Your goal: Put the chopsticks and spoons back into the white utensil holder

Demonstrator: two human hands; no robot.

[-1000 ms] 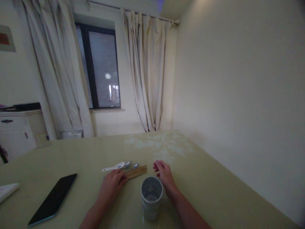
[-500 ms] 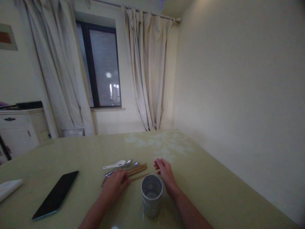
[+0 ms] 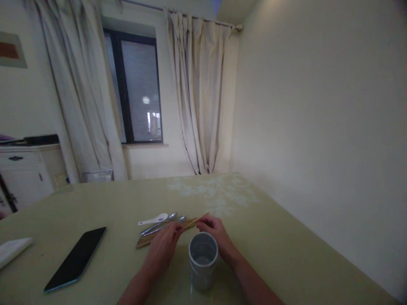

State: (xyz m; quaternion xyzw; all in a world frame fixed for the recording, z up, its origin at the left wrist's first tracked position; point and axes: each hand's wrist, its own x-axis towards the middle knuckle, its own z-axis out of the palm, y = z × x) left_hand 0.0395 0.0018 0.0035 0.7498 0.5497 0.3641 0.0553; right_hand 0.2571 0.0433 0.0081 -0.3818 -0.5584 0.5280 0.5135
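Both hands meet at the chopsticks lying on the table behind the cup. The left hand covers their middle; the right hand pinches one raised stick, though dim light blurs the left fingers' grip

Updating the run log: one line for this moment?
left hand: on chopsticks | right hand: pinching chopstick tip | cup: upright between wrists | spoons: beyond chopsticks | phone: left

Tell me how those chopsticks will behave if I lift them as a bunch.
The chopsticks look thin, stiff and light. Loose in a bundle on the smooth table, they may roll or slide apart. Both hands, left and right, probably steady them.
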